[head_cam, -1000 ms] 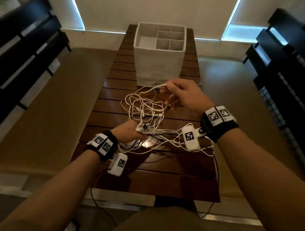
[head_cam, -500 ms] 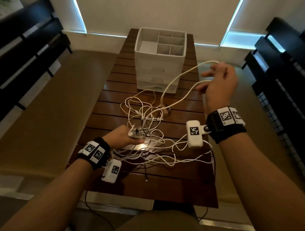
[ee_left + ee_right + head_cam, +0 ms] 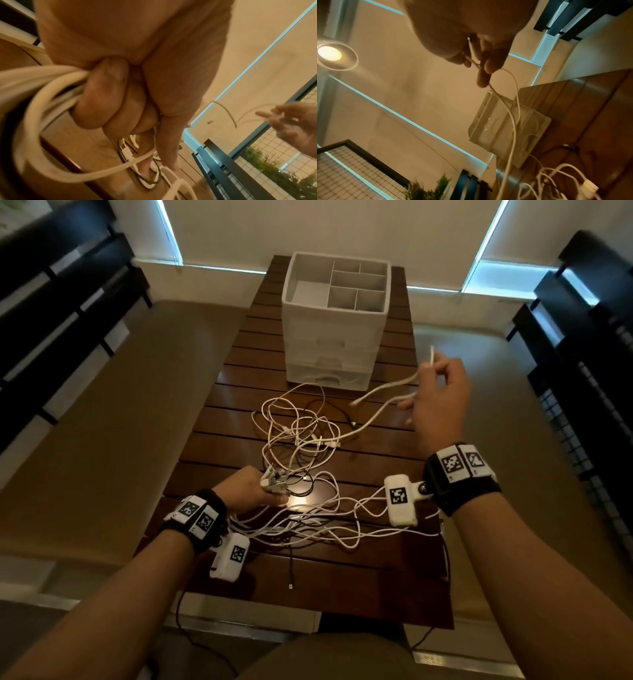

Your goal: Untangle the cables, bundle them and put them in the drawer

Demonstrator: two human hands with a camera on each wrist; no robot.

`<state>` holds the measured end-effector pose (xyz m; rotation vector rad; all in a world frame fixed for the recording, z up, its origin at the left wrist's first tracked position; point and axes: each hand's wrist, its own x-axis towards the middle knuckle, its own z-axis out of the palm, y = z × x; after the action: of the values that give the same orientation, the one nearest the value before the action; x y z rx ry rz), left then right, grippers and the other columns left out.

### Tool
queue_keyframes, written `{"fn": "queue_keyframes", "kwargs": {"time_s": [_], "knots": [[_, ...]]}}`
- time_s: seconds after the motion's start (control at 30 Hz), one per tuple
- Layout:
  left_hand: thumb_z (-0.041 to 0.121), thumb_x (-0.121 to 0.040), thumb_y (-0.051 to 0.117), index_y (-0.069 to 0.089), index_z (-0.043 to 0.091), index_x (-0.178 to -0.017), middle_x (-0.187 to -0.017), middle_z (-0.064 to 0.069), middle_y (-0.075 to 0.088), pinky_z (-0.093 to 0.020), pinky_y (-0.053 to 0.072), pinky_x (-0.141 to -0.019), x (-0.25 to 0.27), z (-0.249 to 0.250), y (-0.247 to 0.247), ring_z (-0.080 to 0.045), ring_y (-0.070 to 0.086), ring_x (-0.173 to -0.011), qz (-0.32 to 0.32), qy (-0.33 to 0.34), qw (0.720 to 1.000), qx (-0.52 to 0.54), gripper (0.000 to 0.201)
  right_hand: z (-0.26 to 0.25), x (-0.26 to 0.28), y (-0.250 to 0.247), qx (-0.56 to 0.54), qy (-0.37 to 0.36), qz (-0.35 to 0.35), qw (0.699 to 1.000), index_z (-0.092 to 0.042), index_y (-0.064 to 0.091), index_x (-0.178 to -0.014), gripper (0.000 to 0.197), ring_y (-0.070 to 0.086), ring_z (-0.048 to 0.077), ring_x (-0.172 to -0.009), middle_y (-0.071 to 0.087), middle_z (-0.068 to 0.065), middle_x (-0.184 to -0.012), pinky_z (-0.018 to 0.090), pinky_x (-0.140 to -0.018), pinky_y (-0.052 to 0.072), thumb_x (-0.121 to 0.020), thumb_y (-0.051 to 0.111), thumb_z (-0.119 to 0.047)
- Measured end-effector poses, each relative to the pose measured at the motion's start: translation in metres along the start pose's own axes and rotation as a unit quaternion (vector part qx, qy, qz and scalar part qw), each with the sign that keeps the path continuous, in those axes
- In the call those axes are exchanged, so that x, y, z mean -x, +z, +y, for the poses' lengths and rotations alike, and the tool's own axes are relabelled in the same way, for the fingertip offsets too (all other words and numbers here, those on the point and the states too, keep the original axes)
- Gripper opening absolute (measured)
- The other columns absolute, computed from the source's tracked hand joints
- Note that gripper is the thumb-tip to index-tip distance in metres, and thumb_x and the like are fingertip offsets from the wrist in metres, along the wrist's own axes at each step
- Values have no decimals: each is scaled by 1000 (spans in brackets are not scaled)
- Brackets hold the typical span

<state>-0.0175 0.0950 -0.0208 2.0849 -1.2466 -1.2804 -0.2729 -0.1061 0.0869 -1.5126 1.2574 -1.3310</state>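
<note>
A tangle of white and black cables (image 3: 301,440) lies on the slatted wooden table (image 3: 376,587). My left hand (image 3: 250,491) grips a bunch of cable ends and plugs (image 3: 275,479) near the table's front; in the left wrist view its fingers (image 3: 109,97) curl round several white cables (image 3: 34,108). My right hand (image 3: 438,405) is raised at the right and pinches one white cable (image 3: 387,390), whose loose end hangs free above the table. In the right wrist view the fingertips (image 3: 484,70) pinch that cable (image 3: 513,115). The white drawer unit (image 3: 335,326) stands at the back, its drawers closed.
The drawer unit's top has open, divided compartments (image 3: 356,285). Beige bench seats (image 3: 102,422) flank the table, with dark slatted backs (image 3: 51,302) on both sides. A black cable (image 3: 291,566) trails toward the table's front edge.
My right hand has pulled one white cable up and out to the right, away from the tangle, and the cable's end has now come free. My left hand has kept its grip in place.
</note>
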Motion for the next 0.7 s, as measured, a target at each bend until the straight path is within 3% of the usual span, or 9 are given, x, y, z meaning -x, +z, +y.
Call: {"fn": "queue_keyframes", "kwargs": {"time_s": [0.1, 0.17, 0.23, 0.33, 0.4, 0.47, 0.53, 0.6, 0.7], "knots": [[20, -84, 88, 79, 8, -90, -82, -5, 77, -35, 55, -69, 0, -2, -5, -19, 71, -77, 77, 5, 996, 34, 17, 33, 10, -10, 137, 19, 67, 988, -26, 42, -70, 33, 66, 29, -64, 63, 5, -84, 49, -61, 57, -98, 52, -40], [19, -88, 84, 78, 7, -85, -80, -9, 75, -41, 55, -68, 3, -2, -9, -25, 69, -74, 160, 23, 985, 66, 14, 46, 20, -13, 199, 3, 97, 975, -20, 32, -64, 40, 50, 23, -68, 51, 6, -87, 34, -67, 45, -98, 54, -23], [23, -94, 78, 78, 13, -85, -64, 6, 66, -29, 44, -54, 7, 4, -13, -12, 57, -58, 221, 46, 962, 156, 14, 51, 30, -15, 215, -33, 112, 970, -15, 33, -64, 39, 38, 12, -67, 44, 4, -96, 13, -62, 36, -96, 55, -10], [35, -104, 63, 79, 14, -86, -48, 10, 39, -21, 26, -44, 15, 18, -20, -7, 31, -41, 237, 72, 931, 269, 33, 56, 32, -14, 218, -78, 116, 966, -14, 38, -66, 35, 47, 14, -81, 45, 3, -106, 11, -67, 41, -96, 55, -11], [40, -106, 58, 72, 12, -76, -48, 7, 33, -19, 23, -42, 22, 30, -25, -8, 26, -39, 220, 90, 914, 330, 44, 57, 32, -12, 270, -53, 59, 960, -15, 45, -68, 33, 56, 28, -97, 51, 10, -111, 33, -81, 51, -98, 55, -19], [42, -107, 54, 64, 12, -71, -47, 7, 33, -18, 21, -40, 27, 40, -29, -8, 26, -37, 204, 109, 899, 371, 48, 55, 35, -11, 406, -2, 9, 914, -10, 63, -82, 33, 55, 39, -111, 55, 18, -118, 47, -96, 47, -101, 56, -36], [44, -107, 53, 58, 13, -71, -47, 8, 34, -20, 19, -41, 34, 50, -32, -9, 26, -38, 198, 128, 892, 386, 48, 48, 40, -6, 434, 24, -9, 901, -11, 63, -93, 35, 53, 37, -112, 54, 15, -116, 48, -98, 45, -97, 61, -45], [46, -107, 51, 55, 13, -70, -48, 8, 32, -24, 19, -42, 40, 58, -33, -11, 25, -41, 192, 145, 888, 392, 50, 36, 47, 5, 338, -36, -60, 939, -15, 56, -93, 27, 52, 27, -102, 52, 6, -108, 47, -92, 51, -93, 66, -40], [51, -106, 49, 52, 14, -70, -50, 7, 31, -27, 23, -42, 44, 71, -30, -12, 26, -43, 155, 170, 880, 414, 51, 2, 72, 29, 169, -149, -292, 930, -19, 59, -118, 39, 57, 16, -109, 59, -2, -117, 37, -94, 53, -90, 74, -42]]}}
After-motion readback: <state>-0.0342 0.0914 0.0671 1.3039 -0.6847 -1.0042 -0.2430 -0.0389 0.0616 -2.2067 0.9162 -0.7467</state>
